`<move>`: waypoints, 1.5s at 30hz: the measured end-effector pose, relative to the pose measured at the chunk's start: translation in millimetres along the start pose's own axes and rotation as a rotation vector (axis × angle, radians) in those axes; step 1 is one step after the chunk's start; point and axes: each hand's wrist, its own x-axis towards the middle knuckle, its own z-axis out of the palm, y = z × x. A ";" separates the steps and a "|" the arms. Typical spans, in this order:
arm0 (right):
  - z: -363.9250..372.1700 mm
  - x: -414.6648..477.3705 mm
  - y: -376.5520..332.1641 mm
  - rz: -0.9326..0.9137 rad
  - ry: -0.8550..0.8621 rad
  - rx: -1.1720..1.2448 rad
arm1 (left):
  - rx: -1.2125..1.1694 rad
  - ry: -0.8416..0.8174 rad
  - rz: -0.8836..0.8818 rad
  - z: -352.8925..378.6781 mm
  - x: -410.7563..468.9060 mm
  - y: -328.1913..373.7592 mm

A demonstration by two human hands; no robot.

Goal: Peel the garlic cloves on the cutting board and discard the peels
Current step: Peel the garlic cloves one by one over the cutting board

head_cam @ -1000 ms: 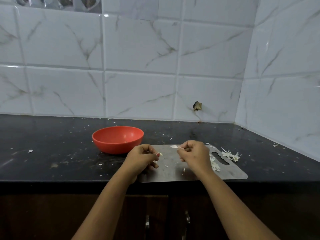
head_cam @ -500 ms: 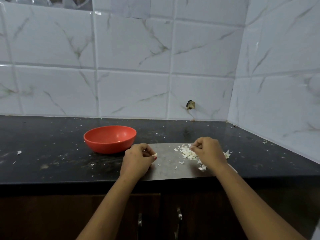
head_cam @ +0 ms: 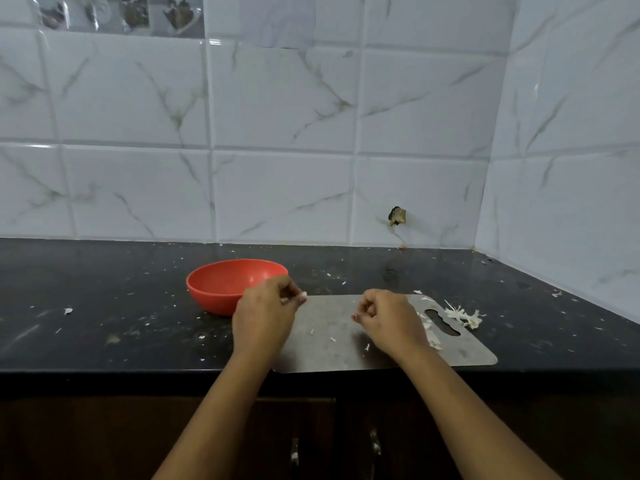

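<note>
A grey metal cutting board (head_cam: 346, 344) lies at the counter's front edge. My left hand (head_cam: 266, 317) hovers over its left end, beside the red bowl (head_cam: 221, 285), and pinches a small pale garlic clove (head_cam: 302, 298) in its fingertips. My right hand (head_cam: 391, 322) is over the middle of the board, fingers curled into a loose fist, with nothing visible in it. White garlic peels (head_cam: 464, 317) lie in a heap just off the board's right end. More peel bits (head_cam: 431, 336) sit by the handle slot, partly hidden by my right hand.
The black counter (head_cam: 104, 306) is speckled with tiny peel scraps. White tiled walls close it off at the back and on the right. Dark cabinet doors with metal handles (head_cam: 374, 445) are below the counter edge.
My right hand has come back left from the peel heap to the middle of the board, now holding nothing visible. My left hand still pinches the clove and has risen slightly toward the bowl.
</note>
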 end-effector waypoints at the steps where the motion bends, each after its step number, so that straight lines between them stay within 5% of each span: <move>1: 1.9 -0.2 -4.5 -0.024 -0.026 -0.003 | 0.044 0.073 0.012 -7.6 4.9 -1.2; 5: 10.0 1.2 -15.7 -0.069 -0.038 0.007 | 0.310 0.222 0.021 -38.2 28.9 -22.4; 10: 1.6 7.0 -6.0 0.016 -0.021 0.010 | 0.422 0.193 -0.074 -49.1 39.8 -41.3; 16: -37.0 24.7 46.3 0.156 0.036 0.034 | 0.337 0.098 -0.084 -41.1 45.0 -39.3; 25: -37.5 22.2 46.6 0.101 -0.230 -0.069 | 0.194 0.078 0.149 -16.3 20.2 4.9; 30: -39.6 19.3 41.9 0.083 -0.201 0.066 | 0.265 -0.154 0.212 12.7 -2.2 14.7; 37: -40.1 20.3 52.5 0.076 -0.232 -0.140 | 0.340 -0.609 0.247 33.1 -18.7 23.1; 45: -28.1 22.4 48.6 0.057 -0.170 -0.110 | 0.295 -0.657 0.283 44.2 -26.5 22.4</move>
